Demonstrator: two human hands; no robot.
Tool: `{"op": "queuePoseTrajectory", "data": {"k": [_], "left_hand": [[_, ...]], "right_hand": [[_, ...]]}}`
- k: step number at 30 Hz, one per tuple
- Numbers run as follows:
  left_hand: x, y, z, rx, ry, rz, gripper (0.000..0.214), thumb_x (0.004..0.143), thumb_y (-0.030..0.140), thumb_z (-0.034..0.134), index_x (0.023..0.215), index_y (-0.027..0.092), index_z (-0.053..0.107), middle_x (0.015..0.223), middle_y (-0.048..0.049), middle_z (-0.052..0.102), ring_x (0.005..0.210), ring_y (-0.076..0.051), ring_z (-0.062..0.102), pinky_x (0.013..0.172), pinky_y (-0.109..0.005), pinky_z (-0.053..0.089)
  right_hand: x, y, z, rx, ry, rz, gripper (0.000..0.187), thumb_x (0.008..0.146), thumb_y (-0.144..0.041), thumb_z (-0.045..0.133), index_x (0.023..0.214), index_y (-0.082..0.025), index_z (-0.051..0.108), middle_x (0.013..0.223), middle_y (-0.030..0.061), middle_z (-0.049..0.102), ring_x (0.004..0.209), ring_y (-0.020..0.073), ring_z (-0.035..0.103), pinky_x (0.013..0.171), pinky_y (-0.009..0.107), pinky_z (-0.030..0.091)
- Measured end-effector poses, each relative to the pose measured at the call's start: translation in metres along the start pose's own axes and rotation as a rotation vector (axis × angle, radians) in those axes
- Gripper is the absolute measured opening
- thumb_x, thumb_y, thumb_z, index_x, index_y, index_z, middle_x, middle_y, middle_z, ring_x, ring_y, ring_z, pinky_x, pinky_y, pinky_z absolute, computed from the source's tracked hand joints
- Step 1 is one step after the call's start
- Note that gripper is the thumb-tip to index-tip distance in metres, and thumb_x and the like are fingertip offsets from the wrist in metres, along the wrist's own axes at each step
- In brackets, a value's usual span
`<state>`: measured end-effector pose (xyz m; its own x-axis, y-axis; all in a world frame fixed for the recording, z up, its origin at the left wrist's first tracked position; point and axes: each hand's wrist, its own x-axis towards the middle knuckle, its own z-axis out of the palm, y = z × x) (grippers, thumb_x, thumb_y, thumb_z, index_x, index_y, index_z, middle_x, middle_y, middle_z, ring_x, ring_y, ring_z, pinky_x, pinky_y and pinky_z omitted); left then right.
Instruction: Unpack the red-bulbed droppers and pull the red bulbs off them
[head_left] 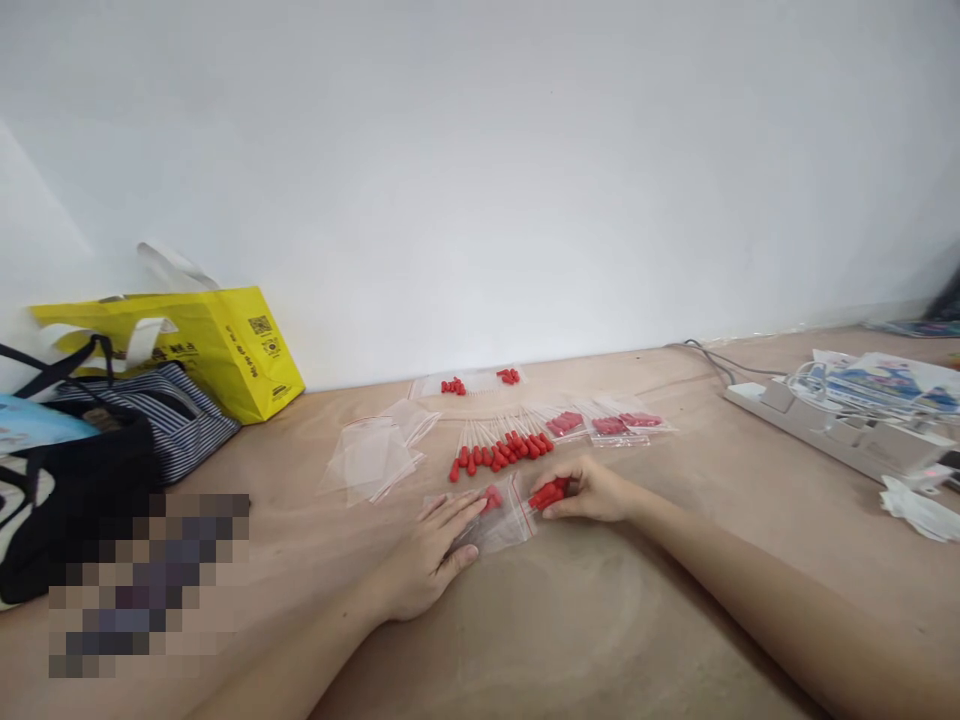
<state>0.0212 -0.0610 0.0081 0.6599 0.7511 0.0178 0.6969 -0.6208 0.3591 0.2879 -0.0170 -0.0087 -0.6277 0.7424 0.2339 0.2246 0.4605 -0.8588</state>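
My left hand (433, 553) lies with its fingers spread over a small clear zip bag (499, 525), pressing it to the table. Inside that bag some red tips (490, 497) show through the plastic. At the bag's red-lined mouth, my right hand (589, 490) is closed round a bunch of red-tipped sticks (549, 494). Their thin ends are mostly hidden. Just beyond both hands, a fanned row of red-tipped white sticks (495, 457) lies on the table, red ends toward me.
Flat clear bags (371, 455) lie at left; filled bags (619, 425) lie at right. Red pieces (453, 386) rest on plastic near the wall. A yellow bag (225, 350) and striped pouch (176, 415) stand left. A power strip (817, 430) with cables lies right.
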Motion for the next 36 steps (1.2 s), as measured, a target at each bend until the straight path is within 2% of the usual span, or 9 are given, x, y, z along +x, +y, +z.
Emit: {"op": "queuePoseTrajectory", "data": {"k": [7,11,16,19,23,26,29,33,36], "left_hand": [[0.0,-0.001,0.001,-0.015,0.024,0.028,0.047,0.088,0.037,0.032,0.133,0.028,0.024,0.139,-0.0014,0.03,0.127,-0.02,0.026,0.105,-0.045,0.017],[0.001,-0.001,0.001,-0.018,0.016,0.014,0.047,0.088,0.038,0.033,0.133,0.028,0.024,0.139,-0.0016,0.03,0.127,-0.02,0.026,0.105,-0.045,0.018],[0.001,0.001,-0.001,-0.033,0.018,0.018,0.047,0.088,0.036,0.033,0.133,0.028,0.025,0.139,-0.0014,0.029,0.127,-0.021,0.025,0.105,-0.045,0.018],[0.0,0.002,-0.002,-0.038,0.004,0.019,0.047,0.088,0.034,0.034,0.133,0.028,0.024,0.139,-0.0015,0.029,0.127,-0.02,0.025,0.105,-0.045,0.017],[0.001,0.002,-0.002,-0.119,0.116,-0.018,0.046,0.085,0.036,0.04,0.13,0.026,0.033,0.136,-0.0043,0.034,0.124,-0.022,0.03,0.102,-0.042,0.025],[0.01,0.005,-0.003,-0.294,0.289,-0.116,0.036,0.083,0.04,0.043,0.112,0.023,0.054,0.115,-0.0058,0.054,0.106,-0.021,0.049,0.091,-0.036,0.038],[0.029,0.014,-0.006,-0.679,0.306,-0.303,0.033,0.082,0.041,0.045,0.099,0.017,0.061,0.093,-0.0054,0.062,0.087,-0.018,0.057,0.074,-0.028,0.044],[0.056,0.027,-0.008,-1.259,0.25,-0.495,0.03,0.087,0.034,0.038,0.09,0.012,0.06,0.078,-0.0047,0.062,0.062,-0.008,0.056,0.056,-0.019,0.042],[0.068,0.03,-0.011,-1.327,0.306,-0.552,0.029,0.088,0.028,0.036,0.074,0.012,0.056,0.063,-0.0011,0.056,0.05,-0.005,0.049,0.052,-0.017,0.039]], "right_hand": [[-0.002,0.018,-0.013,0.389,-0.021,0.188,0.042,0.055,-0.03,0.075,0.09,-0.015,0.058,0.077,0.0002,0.062,0.067,0.0107,0.059,0.065,0.026,0.049],[0.001,0.019,-0.008,0.39,0.017,0.216,0.039,0.053,-0.028,0.076,0.086,-0.014,0.06,0.078,0.0006,0.062,0.066,0.009,0.058,0.063,0.023,0.047],[-0.001,0.012,-0.02,0.334,0.075,0.242,0.03,0.059,-0.037,0.071,0.073,-0.013,0.061,0.057,-0.0021,0.058,0.051,0.0079,0.053,0.05,0.022,0.044],[-0.008,0.009,-0.041,0.278,0.195,0.242,0.029,0.056,-0.035,0.073,0.071,-0.014,0.06,0.056,-0.0031,0.057,0.05,0.0074,0.051,0.049,0.021,0.042],[-0.01,0.008,-0.055,0.31,0.562,0.186,0.029,0.057,-0.037,0.071,0.072,-0.015,0.059,0.058,-0.0022,0.056,0.052,0.0079,0.05,0.051,0.022,0.042],[0.001,0.001,-0.036,0.294,0.822,0.093,0.027,0.062,-0.039,0.068,0.074,-0.016,0.059,0.06,-0.0005,0.058,0.054,0.0097,0.051,0.054,0.024,0.043],[0.018,-0.012,-0.001,0.129,0.866,0.009,0.023,0.067,-0.037,0.064,0.076,-0.016,0.059,0.065,0.0025,0.06,0.058,0.0127,0.054,0.057,0.026,0.045],[0.036,-0.027,0.041,-0.201,0.703,-0.191,0.01,0.073,-0.027,0.057,0.077,-0.019,0.061,0.073,0.0042,0.06,0.069,0.0144,0.055,0.063,0.027,0.047],[0.044,-0.033,0.056,-0.288,0.555,-0.335,0.012,0.075,-0.021,0.053,0.084,-0.02,0.061,0.084,0.0054,0.059,0.079,0.0141,0.056,0.072,0.027,0.047]]}}
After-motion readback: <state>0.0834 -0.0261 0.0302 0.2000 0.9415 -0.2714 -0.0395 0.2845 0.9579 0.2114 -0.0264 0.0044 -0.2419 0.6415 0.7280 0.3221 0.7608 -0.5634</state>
